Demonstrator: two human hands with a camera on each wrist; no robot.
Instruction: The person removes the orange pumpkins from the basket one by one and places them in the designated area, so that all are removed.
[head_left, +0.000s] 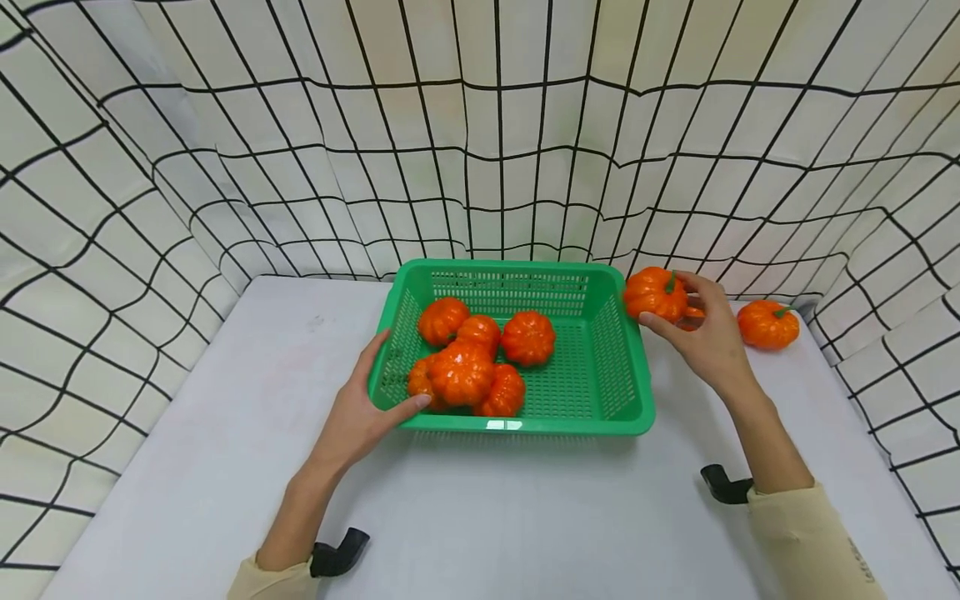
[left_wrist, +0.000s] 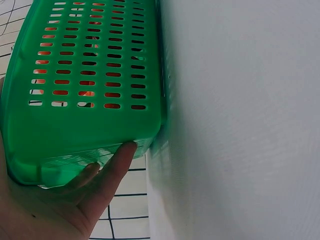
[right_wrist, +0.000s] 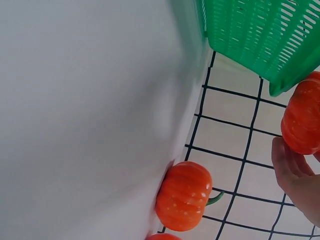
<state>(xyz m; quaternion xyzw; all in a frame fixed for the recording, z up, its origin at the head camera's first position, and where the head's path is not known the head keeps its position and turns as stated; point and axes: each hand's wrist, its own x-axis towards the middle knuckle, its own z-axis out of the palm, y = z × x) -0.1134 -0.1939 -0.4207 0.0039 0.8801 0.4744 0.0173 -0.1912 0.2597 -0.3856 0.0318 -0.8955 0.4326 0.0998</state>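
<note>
A green slotted basket [head_left: 630,367] stands on the white table and holds several small orange pumpkins [head_left: 461,371]. My left hand [head_left: 367,400] grips its near left corner, thumb on the front rim; the left wrist view shows the fingers [left_wrist: 107,170] against the basket wall [left_wrist: 90,65]. My right hand [head_left: 701,329] holds one orange pumpkin [head_left: 655,293] just outside the basket's far right corner, seen in the right wrist view as a pumpkin [right_wrist: 304,117] over my fingers [right_wrist: 287,167]. Another pumpkin [head_left: 767,323] lies on the table to the right, also visible as the loose pumpkin [right_wrist: 184,195].
A white cloth with a black grid [head_left: 480,150] walls the table on three sides. The table surface [head_left: 525,517] is bare in front of the basket. A further orange piece [right_wrist: 165,236] shows at the bottom edge of the right wrist view.
</note>
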